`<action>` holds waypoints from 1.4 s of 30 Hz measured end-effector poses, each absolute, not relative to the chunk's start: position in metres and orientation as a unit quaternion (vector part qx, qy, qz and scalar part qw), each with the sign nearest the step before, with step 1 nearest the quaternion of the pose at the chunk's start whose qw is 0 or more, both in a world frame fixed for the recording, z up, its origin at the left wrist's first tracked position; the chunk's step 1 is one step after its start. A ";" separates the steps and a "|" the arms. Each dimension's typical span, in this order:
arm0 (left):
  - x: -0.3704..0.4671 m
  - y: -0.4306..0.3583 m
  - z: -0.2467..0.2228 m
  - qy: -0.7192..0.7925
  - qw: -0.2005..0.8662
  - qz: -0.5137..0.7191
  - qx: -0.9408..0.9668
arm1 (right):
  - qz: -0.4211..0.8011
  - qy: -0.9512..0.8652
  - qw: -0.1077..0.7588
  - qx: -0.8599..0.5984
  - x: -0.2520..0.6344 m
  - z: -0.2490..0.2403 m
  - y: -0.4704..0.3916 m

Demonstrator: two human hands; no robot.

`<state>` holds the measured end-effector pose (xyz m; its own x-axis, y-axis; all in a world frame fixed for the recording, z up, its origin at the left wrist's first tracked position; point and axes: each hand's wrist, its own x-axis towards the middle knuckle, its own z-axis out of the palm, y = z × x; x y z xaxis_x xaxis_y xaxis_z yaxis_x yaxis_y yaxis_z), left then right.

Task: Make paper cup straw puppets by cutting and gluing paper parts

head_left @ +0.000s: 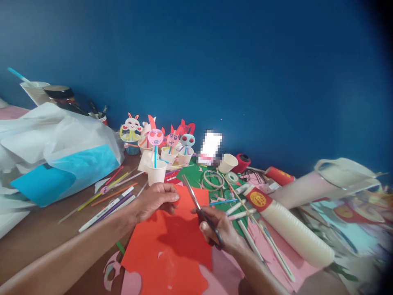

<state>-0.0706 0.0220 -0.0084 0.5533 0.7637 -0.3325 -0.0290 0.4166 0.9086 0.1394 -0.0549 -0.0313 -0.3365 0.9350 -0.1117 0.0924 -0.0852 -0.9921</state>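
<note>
1 pair of scissors inside curled right fingers; left fingers pinched together, contents unclear.

Two hands, one pair of scissors

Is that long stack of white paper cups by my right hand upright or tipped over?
Tipped over: the paper cup stack lies lengthwise, its row of rims running sideways, not upward.

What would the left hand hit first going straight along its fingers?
Likely the scissor blades, held in the right hand; depth is unclear, so the left hand might pass over or under them.
</note>
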 end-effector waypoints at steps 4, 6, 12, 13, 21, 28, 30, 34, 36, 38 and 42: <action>-0.065 0.019 -0.008 0.402 0.740 0.260 0.473 | 0.561 -0.576 0.407 -0.433 0.144 -0.034 -0.051; -0.061 0.015 -0.007 0.409 0.739 0.253 0.472 | 0.544 -0.574 0.422 -0.444 0.144 -0.033 -0.049; -0.050 0.003 -0.004 0.419 0.732 0.227 0.488 | 0.517 -0.505 0.503 -0.473 0.139 -0.029 -0.046; -0.048 0.002 -0.004 0.418 0.732 0.223 0.489 | 0.520 -0.497 0.512 -0.470 0.138 -0.028 -0.046; -0.043 -0.005 -0.007 0.402 0.736 0.225 0.496 | 0.524 -0.505 0.506 -0.463 0.138 -0.032 -0.045; -0.049 0.000 0.008 0.396 0.731 0.338 0.441 | 0.495 -0.585 0.453 -0.456 0.137 -0.028 -0.053; -0.051 0.002 0.010 0.392 0.717 0.371 0.441 | 0.493 -0.612 0.422 -0.452 0.136 -0.025 -0.056; -0.053 0.003 0.012 0.389 0.694 0.405 0.451 | 0.482 -0.630 0.392 -0.466 0.131 -0.026 -0.062; -0.053 0.002 0.012 0.387 0.693 0.409 0.451 | 0.474 -0.634 0.383 -0.475 0.128 -0.029 -0.065; -0.053 0.002 0.012 0.388 0.695 0.409 0.447 | 0.472 -0.632 0.381 -0.483 0.127 -0.032 -0.067; -0.052 0.001 0.013 0.398 0.695 0.407 0.440 | 0.479 -0.618 0.386 -0.489 0.126 -0.035 -0.070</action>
<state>-0.0516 0.0011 0.0130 0.3526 0.9154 -0.1942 -0.2151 0.2813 0.9352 0.1262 -0.0700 -0.0345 -0.2234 0.9747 0.0091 0.2341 0.0627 -0.9702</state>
